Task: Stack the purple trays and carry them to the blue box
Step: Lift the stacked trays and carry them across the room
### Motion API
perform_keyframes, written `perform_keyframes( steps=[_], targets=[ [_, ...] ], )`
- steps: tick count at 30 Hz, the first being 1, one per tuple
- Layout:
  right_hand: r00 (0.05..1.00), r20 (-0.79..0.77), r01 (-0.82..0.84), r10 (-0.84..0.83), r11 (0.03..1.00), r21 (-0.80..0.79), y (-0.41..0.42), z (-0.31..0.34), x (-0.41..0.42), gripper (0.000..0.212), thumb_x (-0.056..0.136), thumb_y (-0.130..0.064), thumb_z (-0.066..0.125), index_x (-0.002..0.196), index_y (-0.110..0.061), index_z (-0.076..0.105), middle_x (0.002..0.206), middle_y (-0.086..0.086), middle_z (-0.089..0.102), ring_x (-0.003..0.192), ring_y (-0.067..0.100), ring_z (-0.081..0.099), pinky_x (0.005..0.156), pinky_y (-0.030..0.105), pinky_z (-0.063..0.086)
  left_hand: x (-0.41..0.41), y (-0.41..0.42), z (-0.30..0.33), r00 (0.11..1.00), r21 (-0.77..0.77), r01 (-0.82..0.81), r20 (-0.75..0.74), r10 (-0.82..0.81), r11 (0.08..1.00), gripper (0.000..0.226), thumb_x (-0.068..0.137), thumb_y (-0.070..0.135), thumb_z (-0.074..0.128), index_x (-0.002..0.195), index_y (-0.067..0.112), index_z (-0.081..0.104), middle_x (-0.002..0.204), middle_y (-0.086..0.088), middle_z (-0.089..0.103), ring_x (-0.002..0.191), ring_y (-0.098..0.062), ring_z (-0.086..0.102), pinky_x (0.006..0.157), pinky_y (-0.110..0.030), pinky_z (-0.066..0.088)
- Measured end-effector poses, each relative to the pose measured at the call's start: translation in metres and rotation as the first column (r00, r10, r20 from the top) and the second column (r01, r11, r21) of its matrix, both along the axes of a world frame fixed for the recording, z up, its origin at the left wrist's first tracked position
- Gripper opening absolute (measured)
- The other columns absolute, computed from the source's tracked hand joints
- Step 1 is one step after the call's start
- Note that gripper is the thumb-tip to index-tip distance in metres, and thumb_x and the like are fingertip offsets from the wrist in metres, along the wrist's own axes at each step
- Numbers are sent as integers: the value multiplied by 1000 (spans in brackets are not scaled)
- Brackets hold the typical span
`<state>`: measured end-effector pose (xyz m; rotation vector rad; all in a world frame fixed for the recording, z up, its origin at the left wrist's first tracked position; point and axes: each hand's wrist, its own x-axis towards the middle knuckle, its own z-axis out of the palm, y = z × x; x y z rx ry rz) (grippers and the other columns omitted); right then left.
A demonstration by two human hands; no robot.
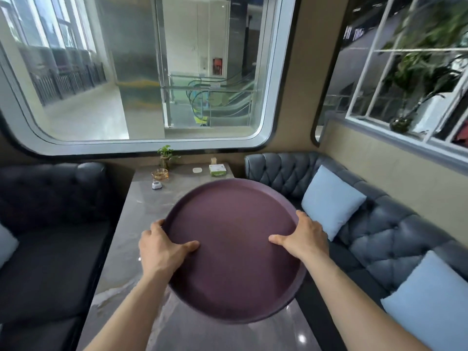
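Head view: purple tray between both hands' grip.

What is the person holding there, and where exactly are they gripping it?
A round purple tray, held by its rim on opposite sides. The left hand and right hand each have the thumb on the inner face and the fingers curled round the edge.
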<state>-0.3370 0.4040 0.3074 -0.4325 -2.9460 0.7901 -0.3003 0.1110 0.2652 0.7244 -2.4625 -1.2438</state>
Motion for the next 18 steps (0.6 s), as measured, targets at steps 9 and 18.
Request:
perform_keyframes(
  steps=[9, 18],
  targets=[
    [984, -76, 162, -163, 986, -27, 15, 49, 99, 107, 60, -60, 89, 148, -22, 40, 139, 9, 56, 129, 31, 53, 99, 42, 50, 47, 14, 48, 987, -5, 141, -78, -141, 990, 112, 47, 43, 97, 143, 13, 46, 130, -18, 55, 126, -37, 50, 105, -50, 45],
    [898, -114, 424, -426, 905, -41, 102, 65, 205, 109, 61, -58, 90, 151, -25, 38, 143, 3, 55, 133, 29, 51, 98, 43, 50, 79, 120, 57, 916, 23, 397, -72, -394, 918, 109, 48, 42, 97, 141, 13, 49, 132, -19, 55, 126, -39, 51, 105, -50, 46]
  ],
)
